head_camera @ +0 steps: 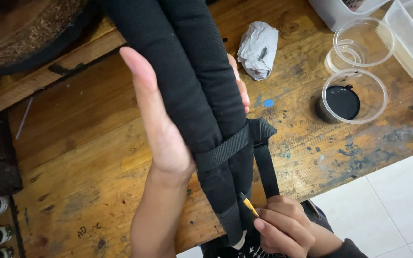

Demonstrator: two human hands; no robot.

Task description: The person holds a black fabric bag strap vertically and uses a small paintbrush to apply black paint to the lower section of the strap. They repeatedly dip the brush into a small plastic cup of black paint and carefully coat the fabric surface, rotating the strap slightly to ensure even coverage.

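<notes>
1. Head view: the left hand (161, 126) wraps the two padded black straps (194, 91), held above the wooden surface (82, 148).
2. The right hand (283, 224) pinches a small brush (249, 206) against the straps' lower end.
3. A cup of black paint (342, 102) stands nearby.

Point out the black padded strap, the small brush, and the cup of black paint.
black padded strap (187, 86), head view, on the padded middle.
small brush (249, 206), head view, on the yellow ferrule.
cup of black paint (342, 102), head view, on the paint surface.
</notes>
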